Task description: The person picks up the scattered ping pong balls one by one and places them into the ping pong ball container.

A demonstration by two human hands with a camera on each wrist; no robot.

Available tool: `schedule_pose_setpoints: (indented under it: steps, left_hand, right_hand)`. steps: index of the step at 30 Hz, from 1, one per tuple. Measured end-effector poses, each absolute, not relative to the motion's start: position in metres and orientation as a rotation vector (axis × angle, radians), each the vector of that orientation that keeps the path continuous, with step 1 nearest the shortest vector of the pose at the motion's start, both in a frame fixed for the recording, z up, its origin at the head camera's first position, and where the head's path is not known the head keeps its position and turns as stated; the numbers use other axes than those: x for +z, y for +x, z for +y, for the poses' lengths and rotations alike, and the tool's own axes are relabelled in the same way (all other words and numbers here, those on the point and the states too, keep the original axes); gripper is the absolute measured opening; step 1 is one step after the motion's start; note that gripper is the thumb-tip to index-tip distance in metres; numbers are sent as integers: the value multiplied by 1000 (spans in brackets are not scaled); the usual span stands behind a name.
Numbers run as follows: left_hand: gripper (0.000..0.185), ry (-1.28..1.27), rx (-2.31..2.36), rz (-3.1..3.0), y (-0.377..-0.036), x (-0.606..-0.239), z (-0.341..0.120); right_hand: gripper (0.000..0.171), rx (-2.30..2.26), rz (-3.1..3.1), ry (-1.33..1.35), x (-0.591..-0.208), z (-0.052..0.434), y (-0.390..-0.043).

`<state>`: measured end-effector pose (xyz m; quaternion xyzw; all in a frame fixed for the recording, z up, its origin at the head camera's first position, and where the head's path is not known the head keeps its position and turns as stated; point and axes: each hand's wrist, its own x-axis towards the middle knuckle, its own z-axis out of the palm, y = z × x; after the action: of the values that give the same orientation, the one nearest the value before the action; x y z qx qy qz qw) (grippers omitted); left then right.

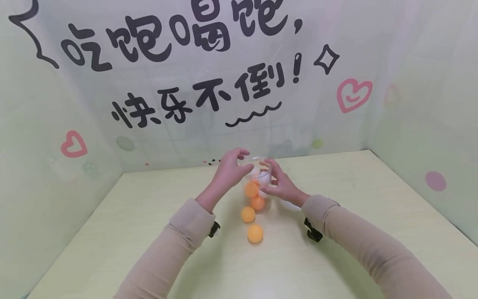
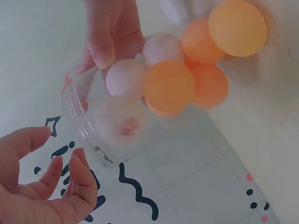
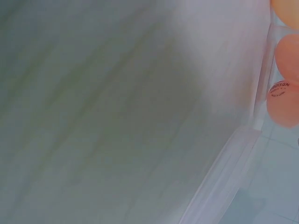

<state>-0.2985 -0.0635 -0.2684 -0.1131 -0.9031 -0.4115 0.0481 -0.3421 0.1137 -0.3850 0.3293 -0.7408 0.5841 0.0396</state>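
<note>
Right hand [image 1: 278, 185]: fingers curled round the wall of a clear plastic cup [image 1: 257, 174], gripping it near the rim; thumb seen on the cup wall in the left wrist view. Left hand [image 1: 229, 168]: fingers loosely spread and bent, just beside the cup's rim, apart from it in the left wrist view and holding nothing. Cup: stands at mid-desk between the two hands, whether upright or tilted cannot be told. Contents: white table tennis balls [image 2: 126, 77] toward the rim, orange table tennis balls [image 2: 169, 86] below them, packed touching. Loose items: two further orange balls [image 1: 255, 233] on the pale desk [image 1: 373, 232], just in front of the cup, one behind the other. Surroundings: pale green walls bearing large black Chinese lettering [image 1: 179, 37], pink hearts [image 1: 353, 94] and coloured dots. Sleeves: beige.
</note>
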Motion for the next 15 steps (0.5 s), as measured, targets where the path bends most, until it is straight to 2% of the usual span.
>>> schedule_pose_setpoints:
  steps: [9,15]
  left_hand:
    - [38,-328,-1224,-2759,-296,-272,-67]
    - [26,-331,-1182,-2789,-289,-275,-68]
  right_hand:
    - [75,1778,-2277,1017,-386,114,-343]
    - [74,1776,-2289,1006,-384,114,-342]
